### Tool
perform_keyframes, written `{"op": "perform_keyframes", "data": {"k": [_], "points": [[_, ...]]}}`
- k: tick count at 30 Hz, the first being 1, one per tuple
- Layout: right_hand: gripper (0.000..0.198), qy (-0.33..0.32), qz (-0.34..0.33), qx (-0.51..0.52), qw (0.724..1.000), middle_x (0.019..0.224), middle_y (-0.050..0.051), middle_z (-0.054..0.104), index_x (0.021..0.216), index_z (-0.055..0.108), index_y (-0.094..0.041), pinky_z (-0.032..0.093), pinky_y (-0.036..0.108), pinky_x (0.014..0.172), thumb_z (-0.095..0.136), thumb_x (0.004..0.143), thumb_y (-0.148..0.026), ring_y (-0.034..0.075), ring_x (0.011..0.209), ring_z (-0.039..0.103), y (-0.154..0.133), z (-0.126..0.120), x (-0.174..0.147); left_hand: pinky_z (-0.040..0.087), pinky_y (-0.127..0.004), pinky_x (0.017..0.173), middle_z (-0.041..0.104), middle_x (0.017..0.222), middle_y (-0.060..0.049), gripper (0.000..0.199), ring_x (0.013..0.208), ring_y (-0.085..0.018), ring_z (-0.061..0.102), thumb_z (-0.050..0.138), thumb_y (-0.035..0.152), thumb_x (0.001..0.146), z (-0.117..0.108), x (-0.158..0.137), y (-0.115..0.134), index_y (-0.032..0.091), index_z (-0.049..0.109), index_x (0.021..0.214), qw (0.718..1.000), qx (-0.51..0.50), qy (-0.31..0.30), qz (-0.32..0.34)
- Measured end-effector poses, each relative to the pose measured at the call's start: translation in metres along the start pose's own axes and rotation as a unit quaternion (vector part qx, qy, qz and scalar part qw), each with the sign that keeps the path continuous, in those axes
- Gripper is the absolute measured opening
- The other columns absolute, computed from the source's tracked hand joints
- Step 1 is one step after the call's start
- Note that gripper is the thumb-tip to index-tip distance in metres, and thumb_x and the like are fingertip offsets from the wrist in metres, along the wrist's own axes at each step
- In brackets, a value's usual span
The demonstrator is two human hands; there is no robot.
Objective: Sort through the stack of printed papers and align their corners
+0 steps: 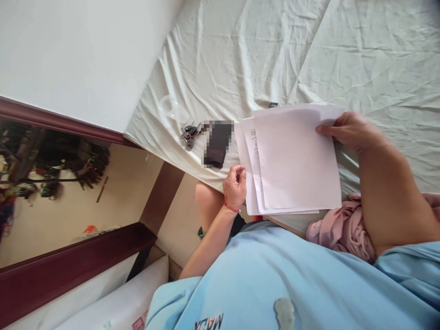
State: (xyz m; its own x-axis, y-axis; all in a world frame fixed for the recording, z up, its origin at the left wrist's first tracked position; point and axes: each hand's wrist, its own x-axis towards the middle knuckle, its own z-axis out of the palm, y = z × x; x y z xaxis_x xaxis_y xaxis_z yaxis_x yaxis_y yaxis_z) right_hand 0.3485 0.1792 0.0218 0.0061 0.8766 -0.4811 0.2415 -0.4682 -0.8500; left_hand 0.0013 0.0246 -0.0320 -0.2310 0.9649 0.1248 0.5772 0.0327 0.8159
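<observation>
Several loose sheets of paper [295,160] lie fanned out in front of me over the edge of the cloth-covered surface. The top sheet shows a blank face, while a strip of print shows on a sheet beneath it. My right hand [352,132] grips the sheets near their upper right corner, thumb on top. At their left edge my left hand [236,185], with a red string on its wrist, is closed in a pinch against the paper. Its fingertips are partly hidden.
Left of the papers lie a dark, blurred-out rectangular object [217,145], a bunch of keys [189,135] and a clear plastic cup [169,107]. A small dark item [274,105] peeks out behind the sheets. Pink cloth [343,227] is bunched by my right forearm.
</observation>
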Motion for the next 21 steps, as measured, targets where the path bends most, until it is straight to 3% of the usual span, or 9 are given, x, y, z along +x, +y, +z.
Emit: {"op": "perform_keyframes", "data": {"k": [3,7,15,21], "points": [[0.007,0.019,0.021,0.037,0.999,0.083,0.007,0.077,0.077,0.078,-0.018,0.057,0.025,0.063,0.080,0.083,-0.016,0.015,0.071,0.067,0.000,-0.003,0.001,0.061,-0.033,0.085,0.083,0.103,-0.008,0.029,0.095,-0.022,0.079,0.056,0.044,0.111,0.001,-0.002,0.001,0.022,0.074,0.114,0.998,0.045,0.014,0.034],[0.007,0.036,-0.004,0.110,0.993,0.078,0.005,0.075,0.077,0.076,-0.018,0.059,0.025,0.065,0.081,0.078,-0.013,0.015,0.069,0.067,0.002,-0.003,0.004,0.062,-0.034,0.093,0.083,0.107,-0.009,0.027,0.102,-0.022,0.079,0.053,0.035,0.111,-0.001,-0.003,0.001,0.023,0.077,0.115,0.996,0.050,0.009,0.073],[0.005,0.007,0.069,0.076,0.995,0.076,0.009,0.077,0.074,0.078,-0.015,0.061,0.025,0.061,0.082,0.074,-0.013,0.018,0.067,0.071,-0.003,-0.009,0.003,0.062,-0.034,0.092,0.083,0.107,-0.008,0.020,0.100,-0.021,0.078,0.059,0.025,0.105,-0.002,-0.001,-0.001,0.022,0.078,0.112,0.999,0.009,0.012,0.039],[0.008,0.010,0.084,0.089,0.992,0.069,0.011,0.074,0.064,0.075,-0.015,0.056,0.026,0.052,0.081,0.069,-0.013,0.018,0.058,0.064,-0.014,-0.004,-0.007,0.061,-0.035,0.096,0.081,0.106,-0.007,0.022,0.103,-0.022,0.076,0.061,0.024,0.102,-0.006,0.002,0.006,0.023,0.082,0.107,0.999,-0.044,-0.017,0.017]]}}
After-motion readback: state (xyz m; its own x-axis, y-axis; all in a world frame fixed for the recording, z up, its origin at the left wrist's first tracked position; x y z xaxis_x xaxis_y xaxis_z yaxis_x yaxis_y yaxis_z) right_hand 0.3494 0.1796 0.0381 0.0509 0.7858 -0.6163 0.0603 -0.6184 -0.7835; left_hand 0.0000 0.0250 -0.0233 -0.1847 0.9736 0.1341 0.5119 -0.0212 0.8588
